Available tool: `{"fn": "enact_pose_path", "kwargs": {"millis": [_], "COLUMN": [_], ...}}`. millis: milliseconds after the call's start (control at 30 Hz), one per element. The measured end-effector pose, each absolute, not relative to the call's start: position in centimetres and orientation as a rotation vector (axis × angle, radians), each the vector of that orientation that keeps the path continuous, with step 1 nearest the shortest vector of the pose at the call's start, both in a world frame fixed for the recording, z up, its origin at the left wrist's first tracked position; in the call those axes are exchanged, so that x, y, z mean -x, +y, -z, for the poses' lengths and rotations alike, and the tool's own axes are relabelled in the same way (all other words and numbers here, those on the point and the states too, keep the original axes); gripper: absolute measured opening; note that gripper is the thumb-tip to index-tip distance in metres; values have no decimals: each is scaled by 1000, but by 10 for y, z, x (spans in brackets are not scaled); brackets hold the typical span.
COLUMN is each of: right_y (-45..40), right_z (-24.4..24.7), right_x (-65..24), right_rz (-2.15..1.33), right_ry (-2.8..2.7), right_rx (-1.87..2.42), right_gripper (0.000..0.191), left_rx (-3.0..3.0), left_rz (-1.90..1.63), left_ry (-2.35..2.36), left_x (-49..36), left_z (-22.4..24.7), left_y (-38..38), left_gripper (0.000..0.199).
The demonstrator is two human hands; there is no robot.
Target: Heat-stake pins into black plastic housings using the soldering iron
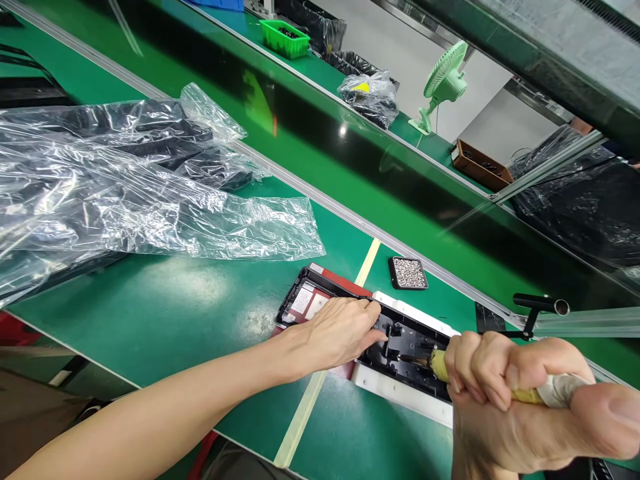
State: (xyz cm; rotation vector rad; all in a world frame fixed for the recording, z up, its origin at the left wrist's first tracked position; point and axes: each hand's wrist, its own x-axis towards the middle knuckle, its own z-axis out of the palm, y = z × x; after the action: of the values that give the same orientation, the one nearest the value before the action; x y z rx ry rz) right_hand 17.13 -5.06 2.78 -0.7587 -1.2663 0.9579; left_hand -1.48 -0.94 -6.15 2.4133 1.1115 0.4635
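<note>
A long black plastic housing [415, 327] lies open side up in a white holder [390, 392], its left end reaching past the holder over a dark red piece [345, 281]. My left hand [337, 330] grips the middle of the housing, fingers curled over its far edge and thumb inside. In my right hand [515, 387] is a screwdriver [439, 365] with a yellow, tape-wrapped handle. Its shaft points left into the housing, with the tip near the inner posts; contact with a screw cannot be made out. Behind the holder sits a small black tray [427, 285] of silvery screws.
Clear plastic bags [150, 193] with black parts cover the left of the green table [225, 293]. A metal rail and green conveyor belt [320, 150] run behind. Beyond stand a green bin [285, 40], a fan [447, 73] and a brown box [480, 167]. A black tube [540, 304] juts out at right.
</note>
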Motion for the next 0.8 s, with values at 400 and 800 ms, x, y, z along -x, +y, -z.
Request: {"fn": "enact_pose_path", "kwargs": {"millis": [400,800], "right_y": [-51,-50], "right_z": [-27,-29], "right_x": [-166,-158], "right_rz": [-959,-898], "right_ry": [-1205,-1192], "right_rx": [744,761], "right_gripper": [44,43], "left_rx": [-2394,-2386], "left_rz": [-427,-440], "left_ry": [1120,1122], "left_x": [13,12], "left_z": [57,59], "left_y": [-8,-8], "left_gripper": [25,24]}}
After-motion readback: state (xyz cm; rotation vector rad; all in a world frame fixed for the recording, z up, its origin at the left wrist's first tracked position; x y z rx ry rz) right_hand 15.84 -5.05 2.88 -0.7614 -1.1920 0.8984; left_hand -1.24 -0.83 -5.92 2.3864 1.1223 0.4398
